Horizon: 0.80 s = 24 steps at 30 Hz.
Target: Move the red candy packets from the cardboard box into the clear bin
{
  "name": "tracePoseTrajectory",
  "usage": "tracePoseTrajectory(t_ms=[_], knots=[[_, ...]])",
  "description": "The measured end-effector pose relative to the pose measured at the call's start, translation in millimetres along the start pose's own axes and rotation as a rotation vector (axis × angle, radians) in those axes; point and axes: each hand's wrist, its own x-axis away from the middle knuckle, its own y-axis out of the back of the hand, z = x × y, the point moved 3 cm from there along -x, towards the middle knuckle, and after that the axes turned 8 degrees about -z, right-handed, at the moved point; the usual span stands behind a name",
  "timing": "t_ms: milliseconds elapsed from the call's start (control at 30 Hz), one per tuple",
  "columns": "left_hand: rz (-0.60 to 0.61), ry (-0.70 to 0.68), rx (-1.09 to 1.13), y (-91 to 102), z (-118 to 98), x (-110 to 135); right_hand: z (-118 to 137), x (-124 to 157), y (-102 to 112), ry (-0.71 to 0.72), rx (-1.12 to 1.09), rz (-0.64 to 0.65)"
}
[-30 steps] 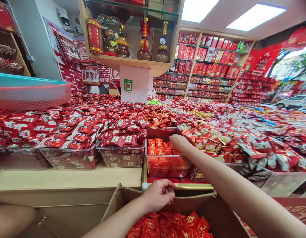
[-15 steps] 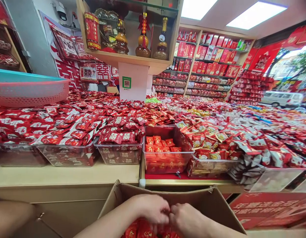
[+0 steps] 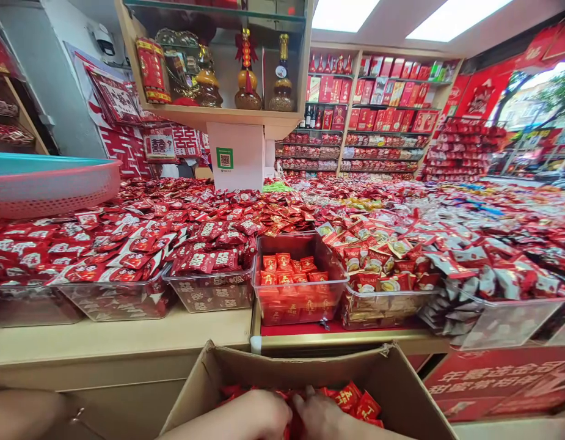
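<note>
Both my hands are down inside an open cardboard box point(image 3: 374, 374) at the bottom of the view, among small red candy packets point(image 3: 355, 403). My left hand point(image 3: 259, 415) and my right hand point(image 3: 321, 417) lie close together, knuckles up, fingers curled into the packets. What the fingers hold is hidden. Right behind the box, on the counter, stands a clear plastic bin point(image 3: 299, 299) about half full of orange-red packets.
Several clear bins heaped with red sweets cover the counter point(image 3: 126, 333) to the left and right. A pink and teal basket point(image 3: 48, 186) sits at the far left. A pillar with a QR code point(image 3: 225, 160) and shelves of red boxes stand behind.
My right hand has come back from the clear bin and gone down into the cardboard box beside my left hand. Both hands have sunk deeper among the packets.
</note>
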Motion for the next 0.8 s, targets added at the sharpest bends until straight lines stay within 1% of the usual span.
tracePoseTrajectory(t_ms=[33, 67, 133, 167, 233, 267, 333, 400, 433, 500, 533, 600, 667, 733, 800], knots=[[0.056, 0.022, -0.100, 4.0, -2.1, 2.3, -1.4, -1.1, -2.8, 0.010, 0.019, -0.006], [0.078, 0.039, -0.167, 9.8, -5.0, 4.9, -2.5, -2.3, -5.6, 0.025, 0.063, -0.022], [0.049, 0.024, -0.206, 24.9, -13.2, 10.2, -2.4, -4.0, -8.1, 0.079, 0.168, -0.062], [0.031, 0.021, -0.214, 32.8, -16.5, 13.0, -1.1, -4.1, -6.1, 0.111, 0.206, -0.079], [-0.008, 0.017, -0.200, 49.0, -20.7, 19.4, 3.2, -1.6, 6.3, 0.182, 0.230, -0.060], [-0.036, 0.016, -0.170, 57.6, -21.6, 23.2, 5.8, 1.5, 17.1, 0.219, 0.219, -0.035], [-0.086, 0.010, -0.084, 75.0, -21.8, 32.7, 9.6, 11.3, 45.5, 0.280, 0.159, 0.011], [-0.118, -0.016, 0.043, 91.6, -22.2, 43.1, 9.8, 24.1, 76.5, 0.303, 0.022, 0.011], [-0.129, -0.043, 0.129, 99.2, -23.2, 47.9, 8.5, 30.7, 90.6, 0.309, -0.077, -0.016], [-0.080, -0.149, 0.373, 110.3, -28.3, 54.9, 3.3, 42.0, 111.9, 0.319, -0.306, -0.090], [-0.104, -0.174, 0.516, 116.0, -30.2, 56.6, -0.3, 46.1, 119.1, 0.322, -0.428, -0.131], [-0.163, -0.180, 0.773, 124.2, -33.2, 56.4, -9.1, 50.1, 127.6, 0.289, -0.670, -0.209], [-0.246, -0.156, 0.946, 129.0, -34.9, 53.5, -18.7, 48.7, 131.4, 0.205, -0.890, -0.266], [-0.338, -0.140, 1.032, 131.9, -35.8, 50.3, -26.4, 44.2, 134.1, 0.132, -1.045, -0.313], [-0.421, -0.125, 1.084, 134.0, -35.7, 48.0, -30.5, 39.5, 137.1, 0.125, -1.117, -0.346]])
